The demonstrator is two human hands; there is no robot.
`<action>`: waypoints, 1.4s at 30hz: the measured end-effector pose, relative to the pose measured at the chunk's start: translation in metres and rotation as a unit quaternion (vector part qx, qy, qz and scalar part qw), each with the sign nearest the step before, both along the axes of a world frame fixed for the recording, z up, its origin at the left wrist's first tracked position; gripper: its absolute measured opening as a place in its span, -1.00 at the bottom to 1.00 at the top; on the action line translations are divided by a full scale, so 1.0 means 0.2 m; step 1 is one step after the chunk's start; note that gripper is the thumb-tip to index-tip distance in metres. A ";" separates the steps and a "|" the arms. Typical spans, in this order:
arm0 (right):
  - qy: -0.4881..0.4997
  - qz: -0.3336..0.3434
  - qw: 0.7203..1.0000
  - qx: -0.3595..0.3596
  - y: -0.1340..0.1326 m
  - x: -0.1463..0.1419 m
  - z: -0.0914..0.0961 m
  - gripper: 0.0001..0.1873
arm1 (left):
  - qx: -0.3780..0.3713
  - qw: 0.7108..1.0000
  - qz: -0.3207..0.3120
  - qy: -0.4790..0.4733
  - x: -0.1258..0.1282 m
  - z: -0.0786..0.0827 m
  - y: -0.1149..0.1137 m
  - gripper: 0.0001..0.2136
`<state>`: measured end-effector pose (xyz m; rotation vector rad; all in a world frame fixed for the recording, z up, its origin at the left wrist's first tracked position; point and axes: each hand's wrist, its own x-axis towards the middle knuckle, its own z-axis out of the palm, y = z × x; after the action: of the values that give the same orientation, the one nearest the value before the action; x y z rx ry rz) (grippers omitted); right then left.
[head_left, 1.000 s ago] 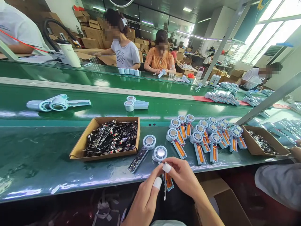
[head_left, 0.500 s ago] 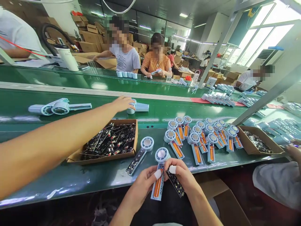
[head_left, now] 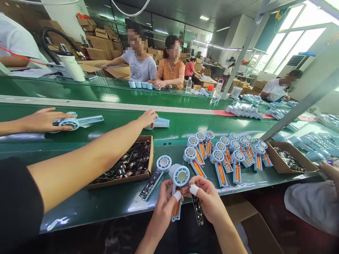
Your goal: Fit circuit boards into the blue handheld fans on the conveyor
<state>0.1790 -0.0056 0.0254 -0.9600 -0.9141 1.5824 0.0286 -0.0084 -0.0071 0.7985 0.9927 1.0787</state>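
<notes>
1 blue round-headed unit [head_left: 181, 175] sits in L hand [head_left: 164, 204], thumb & fingers pinching its handle, w/ 1 black PCB [head_left: 197, 209] pinched in R hand [head_left: 208, 197] just beside, 1 PCB-fitted unit [head_left: 164, 163] L on surface [head_left: 106, 208], approx 14 orange-strip units [head_left: 218, 156] R, 2 cardboard boxes [head_left: 151, 155], 2 co-worker hands [head_left: 146, 119] beyond.

- Own hands: 2, left hand [head_left: 166, 203] and right hand [head_left: 210, 199].
- White thumb wraps [head_left: 194, 189]: 2, one per hand.
- Blue part [head_left: 180, 175], held left: 1.
- Circuit board [head_left: 197, 210], held right: 1.
- Board-covered blue piece [head_left: 164, 163] lying alone: 1.
- Orange-striped pieces [head_left: 218, 156], grouped: 14 heads visible.
- Cardboard boxes [head_left: 293, 151] on bench [head_left: 106, 203]: 2; contents overlap, uncountable.
- Blue cylinders [head_left: 144, 85], in row: 4.
- White tumbler [head_left: 72, 67]: 1.
</notes>
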 end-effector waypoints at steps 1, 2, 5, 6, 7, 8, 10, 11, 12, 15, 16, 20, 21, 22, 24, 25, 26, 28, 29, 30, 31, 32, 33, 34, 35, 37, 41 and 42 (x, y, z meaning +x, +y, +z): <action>0.017 -0.007 1.000 -0.013 0.00 -0.01 -0.01 -0.67 | 0.010 1.000 0.003 -0.011 0.00 -0.01 -0.01 -0.56; 0.023 -0.010 0.999 -0.020 -0.01 -0.01 -0.01 -0.66 | 0.024 1.000 0.006 -0.019 0.00 -0.01 -0.01 -0.55; -0.020 0.007 1.000 0.010 -0.03 0.00 0.02 -0.67 | 0.063 0.998 -0.016 -0.007 0.00 -0.02 -0.02 -0.56; -0.053 0.015 0.998 0.032 -0.05 0.01 0.04 -0.70 | 0.070 0.997 -0.029 0.003 0.00 -0.02 -0.01 -0.59; -0.094 0.020 0.994 0.054 -0.06 0.02 0.05 -0.74 | 0.076 0.996 -0.043 0.011 -0.01 -0.02 -0.01 -0.61; -0.137 0.021 0.988 0.073 -0.07 0.02 0.06 -0.79 | 0.081 0.995 -0.053 0.017 -0.01 -0.02 -0.01 -0.62; -0.211 0.009 0.973 0.092 -0.09 0.04 0.07 -0.84 | 0.087 0.994 -0.059 0.029 -0.02 -0.02 0.00 -0.61; -0.237 -0.003 0.967 0.098 -0.09 0.04 0.06 -0.85 | 0.087 0.994 -0.056 0.036 -0.02 -0.02 0.00 -0.60; -0.257 -0.017 0.961 0.101 -0.09 0.05 0.05 -0.84 | 0.088 0.994 -0.054 0.043 -0.03 -0.02 0.00 -0.59; -0.335 -0.075 0.931 0.121 -0.08 0.06 0.01 -0.77 | 0.089 0.993 -0.044 0.064 -0.03 -0.02 0.00 -0.58; -0.378 -0.084 0.912 0.134 -0.07 0.07 0.01 -0.79 | 0.089 0.993 -0.036 0.073 -0.02 -0.01 0.00 -0.58; -0.570 -0.004 0.797 0.200 -0.06 0.10 0.07 -0.84 | 0.084 0.991 0.012 0.106 -0.02 0.00 0.00 -0.60; -0.606 0.036 0.765 0.214 -0.07 0.10 0.10 -0.80 | 0.087 0.990 0.019 0.110 -0.02 0.01 0.00 -0.61; -0.633 0.077 0.736 0.227 -0.07 0.10 0.13 -0.78 | 0.089 0.989 0.023 0.113 -0.02 0.02 0.00 -0.62; -0.653 0.160 0.693 0.261 -0.08 0.10 0.20 -0.85 | 0.093 0.988 0.025 0.117 -0.01 0.03 0.00 -0.67; -0.648 0.195 0.680 0.283 -0.08 0.10 0.22 -0.91 | 0.092 0.989 0.024 0.116 -0.01 0.04 0.00 -0.71; -0.636 0.223 0.673 0.305 -0.08 0.09 0.24 -0.93 | 0.088 0.989 0.020 0.113 0.00 0.04 0.00 -0.75; -0.601 0.254 0.681 0.332 -0.06 0.08 0.26 -0.97 | 0.072 0.993 0.008 0.093 0.00 0.05 0.00 -0.80; -0.579 0.261 0.697 0.334 -0.05 0.08 0.26 -0.96 | 0.059 0.995 0.004 0.076 0.00 0.06 0.00 -0.81; -0.550 0.264 0.722 0.326 -0.04 0.08 0.25 -0.90 | 0.042 0.998 0.003 0.053 0.00 0.07 0.00 -0.81; -0.514 0.266 0.755 0.309 -0.03 0.08 0.24 -0.85 | 0.025 0.999 0.003 0.024 0.00 0.07 0.00 -0.80; -0.473 0.268 0.790 0.283 -0.01 0.07 0.22 -0.80 | 0.010 1.000 0.001 -0.008 -0.01 0.07 0.00 -0.77; -0.431 0.266 0.826 0.248 0.00 0.07 0.20 -0.74 | -0.001 0.999 -0.001 -0.040 -0.01 0.07 -0.01 -0.74; -0.390 0.262 0.858 0.209 0.00 0.07 0.17 -0.67 | -0.010 0.998 -0.007 -0.067 -0.02 0.07 -0.01 -0.71; -0.354 0.256 0.883 0.170 0.00 0.07 0.14 -0.62 | -0.015 0.996 -0.013 -0.088 -0.03 0.07 -0.02 -0.68; -0.303 0.230 0.918 0.115 0.00 0.06 0.08 -0.53 | -0.016 0.994 -0.019 -0.102 -0.04 0.05 -0.03 -0.64; -0.249 0.156 0.951 0.092 -0.03 0.03 -0.02 -0.41 | 0.027 0.999 -0.018 -0.044 -0.02 0.00 -0.06 -0.56; -0.238 0.141 0.957 0.084 -0.04 0.02 -0.04 -0.39 | 0.038 0.999 -0.015 -0.022 -0.01 0.00 -0.06 -0.55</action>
<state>0.1822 -0.0131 0.0182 -1.1498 -1.5541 1.4952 0.0275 -0.0207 -0.0081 0.8463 0.9043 1.1085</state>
